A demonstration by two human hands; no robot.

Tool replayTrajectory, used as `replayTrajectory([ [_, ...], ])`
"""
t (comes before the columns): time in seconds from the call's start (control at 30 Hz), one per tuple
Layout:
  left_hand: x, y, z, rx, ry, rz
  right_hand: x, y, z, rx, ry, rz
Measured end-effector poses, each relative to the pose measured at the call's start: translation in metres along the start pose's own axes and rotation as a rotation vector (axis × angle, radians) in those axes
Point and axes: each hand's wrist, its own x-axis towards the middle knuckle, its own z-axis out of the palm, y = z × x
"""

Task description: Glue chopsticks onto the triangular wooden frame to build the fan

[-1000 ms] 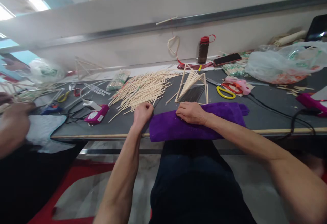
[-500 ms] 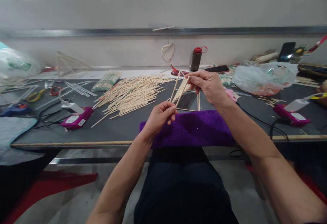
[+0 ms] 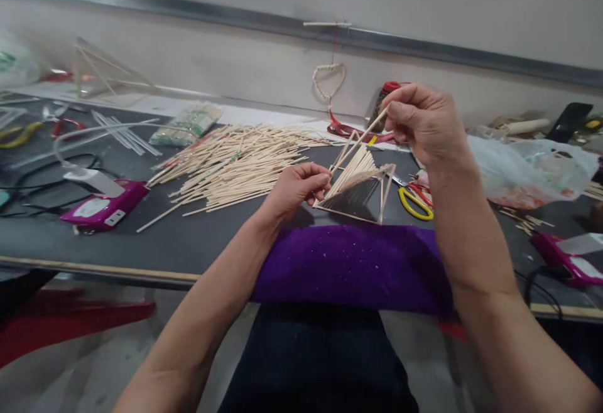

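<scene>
My right hand [image 3: 421, 118] is raised and pinches the upper end of a thin wooden stick [image 3: 360, 140]. The stick slants down to my left hand [image 3: 301, 186], whose closed thumb and fingers hold its lower end at the left corner of a stick frame [image 3: 353, 174]. Rows of pale sticks line one sloping side of this frame, and bare sticks form its other edges. Whether my left fingers grip the frame's corner too, I cannot tell. In front of the frame a purple cloth [image 3: 348, 268] lies along the table edge.
Left of the frame is a heap of loose sticks [image 3: 245, 165], with a bagged bundle [image 3: 186, 125] behind. Yellow-handled scissors [image 3: 414, 203] lie right of the frame. A plastic bag [image 3: 532, 171], a dark bottle [image 3: 379, 102] and magenta power boxes [image 3: 106, 203] also occupy the table.
My right hand has moved up and to the right, drawing away from my left hand with the stick's upper end. The view has tilted and shifted; scissors now show beside the frame.
</scene>
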Motion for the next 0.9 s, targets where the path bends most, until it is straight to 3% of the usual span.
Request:
replayTrajectory([
  [0.13,0.013,-0.018,-0.015,0.047,0.14,-0.072,0.02,0.034,-0.011,0.069,0.016,0.081],
  [0.27,0.014,-0.032,-0.017,0.149,0.165,-0.134,0.026,0.055,-0.008,0.039,-0.051,0.199],
  [0.47,0.01,-0.042,-0.012,0.159,0.085,-0.173,0.026,0.06,0.002,0.003,-0.115,0.26],
  [0.77,0.01,-0.034,-0.01,0.14,0.167,-0.215,0.028,0.069,-0.002,0.035,-0.143,0.318],
  [0.9,0.007,-0.033,-0.01,0.107,0.144,-0.214,0.026,0.069,-0.002,0.03,-0.133,0.302],
])
